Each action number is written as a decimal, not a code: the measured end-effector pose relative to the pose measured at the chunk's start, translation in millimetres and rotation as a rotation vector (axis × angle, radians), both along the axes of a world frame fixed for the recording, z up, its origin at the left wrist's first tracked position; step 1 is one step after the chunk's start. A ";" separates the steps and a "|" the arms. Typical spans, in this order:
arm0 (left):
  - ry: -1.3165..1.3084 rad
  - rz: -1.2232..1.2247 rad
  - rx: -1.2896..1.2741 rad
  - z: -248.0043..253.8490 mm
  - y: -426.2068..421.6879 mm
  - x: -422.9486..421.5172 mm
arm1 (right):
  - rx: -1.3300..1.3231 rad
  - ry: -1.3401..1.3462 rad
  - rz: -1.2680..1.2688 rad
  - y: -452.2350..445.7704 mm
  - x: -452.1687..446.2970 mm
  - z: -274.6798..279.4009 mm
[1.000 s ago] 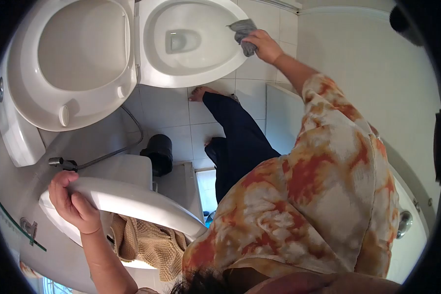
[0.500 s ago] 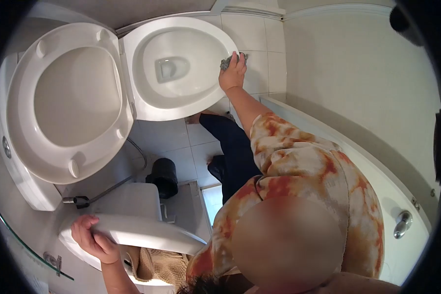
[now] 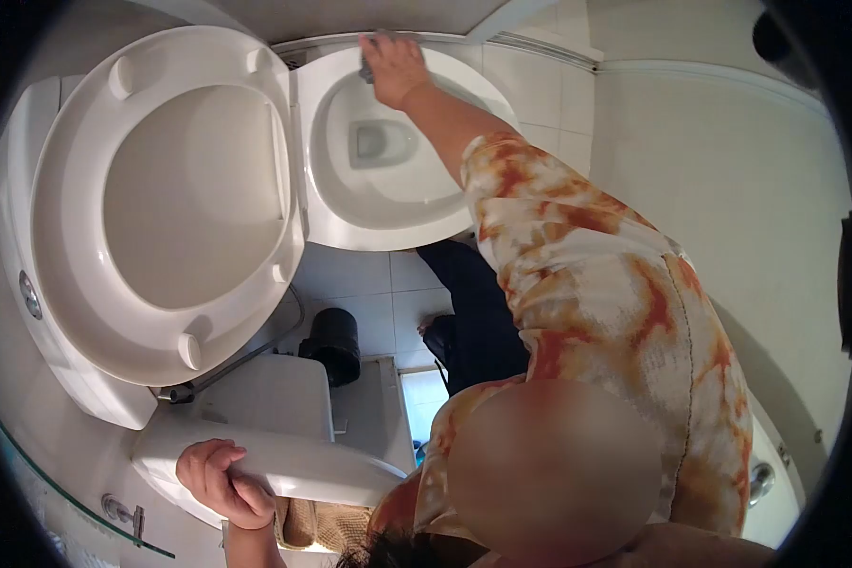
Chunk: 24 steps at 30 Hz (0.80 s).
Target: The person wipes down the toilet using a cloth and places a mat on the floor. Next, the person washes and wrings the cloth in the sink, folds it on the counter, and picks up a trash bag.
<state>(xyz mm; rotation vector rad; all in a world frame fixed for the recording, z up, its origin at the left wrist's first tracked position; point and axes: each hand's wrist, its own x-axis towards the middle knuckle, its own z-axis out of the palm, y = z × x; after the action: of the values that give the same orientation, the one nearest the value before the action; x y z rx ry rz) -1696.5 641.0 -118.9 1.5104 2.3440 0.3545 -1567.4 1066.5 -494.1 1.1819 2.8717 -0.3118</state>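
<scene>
My right hand (image 3: 394,70) presses a dark grey scouring pad (image 3: 365,68) onto the far rim of the white toilet bowl (image 3: 346,222), near the hinge side. Fingers cover most of the pad. The toilet seat (image 3: 71,246) and lid stand raised against the cistern. Lower in view, my left hand (image 3: 222,483) is curled over the edge of what looks like a white washbasin (image 3: 327,469).
A brown towel (image 3: 327,525) hangs below the basin edge. A black bin (image 3: 333,343) stands on the tiled floor. A glass shelf (image 3: 76,502) juts out at lower left. A door handle (image 3: 760,483) is at the right.
My right hand has moved with the scouring pad from the bowl's front rim to its far rim, closer to the hinge. My left hand keeps its hold on the basin while the view shifts.
</scene>
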 end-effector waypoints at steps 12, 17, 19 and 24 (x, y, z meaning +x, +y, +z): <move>0.015 0.027 0.011 3.1 5.0 -2.3 | -0.103 0.082 0.333 -67.4 -69.3 -1.7; 0.038 0.074 0.079 7.0 6.7 -1.6 | -0.209 0.324 0.365 -72.2 -50.1 1.9; 0.065 0.086 0.145 6.5 5.9 -1.9 | -0.523 0.330 0.210 -66.7 -41.9 20.6; 0.115 0.135 0.217 11.7 4.9 -1.7 | -0.910 0.880 -0.234 -59.6 -65.9 196.3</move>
<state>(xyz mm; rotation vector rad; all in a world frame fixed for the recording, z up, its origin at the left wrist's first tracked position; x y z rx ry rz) -1698.2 645.9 -107.3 1.5050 2.5767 0.5873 -1633.4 1006.9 -297.8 1.3152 2.4114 -2.3019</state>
